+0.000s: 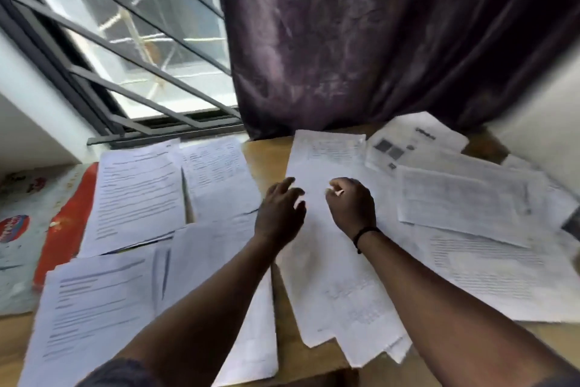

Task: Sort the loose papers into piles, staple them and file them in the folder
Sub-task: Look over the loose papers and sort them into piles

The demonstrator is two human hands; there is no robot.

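Note:
Loose printed papers cover a wooden table (266, 160). Stacks lie at the left (138, 195), front left (94, 314) and back middle (216, 173). A scattered heap (470, 207) fills the right side. A long central stack of sheets (332, 276) runs from the curtain to the table's front. My left hand (279, 211) hovers at this stack's left edge with fingers spread and relaxed. My right hand (351, 204) sits on the stack's upper part, fingers curled down onto the top sheet; blur hides whether it pinches the paper. I see no stapler.
A flat red-edged printed item (69, 223) lies at the table's left end, partly under the papers. A barred window (150, 50) and a dark purple curtain (376, 41) stand behind the table. A dark object (572, 223) shows at the right edge.

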